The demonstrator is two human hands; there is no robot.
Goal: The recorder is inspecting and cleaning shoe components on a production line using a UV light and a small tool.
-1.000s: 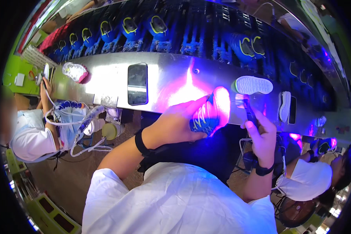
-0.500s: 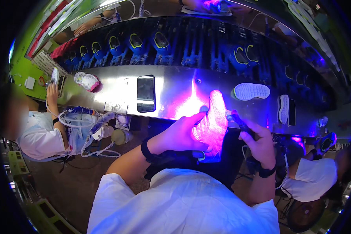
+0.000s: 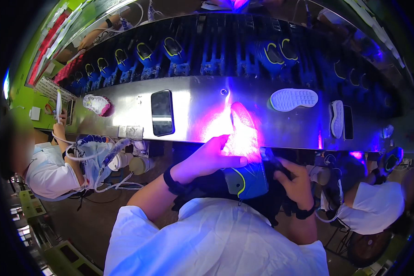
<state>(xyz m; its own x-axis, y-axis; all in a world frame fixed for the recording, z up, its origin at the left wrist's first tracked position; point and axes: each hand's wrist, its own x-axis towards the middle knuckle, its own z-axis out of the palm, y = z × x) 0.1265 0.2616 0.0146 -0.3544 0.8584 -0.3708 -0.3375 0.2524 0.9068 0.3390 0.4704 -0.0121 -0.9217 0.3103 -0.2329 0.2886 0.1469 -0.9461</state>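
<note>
The left hand [image 3: 201, 158] is clasping a blue sneaker [image 3: 252, 180], probably firm, best held midfoot; the right hand [image 3: 295, 181] is gripping a brush [image 3: 278, 164].

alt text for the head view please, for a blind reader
A person's left hand holds a blue shoe upper, lit pink-violet; the right hand grips a dark-handled tool beside it. Beyond, a metal bench bears a phone and white soles.

No text is legible, even on the white sheet [image 3: 54, 89]
</note>
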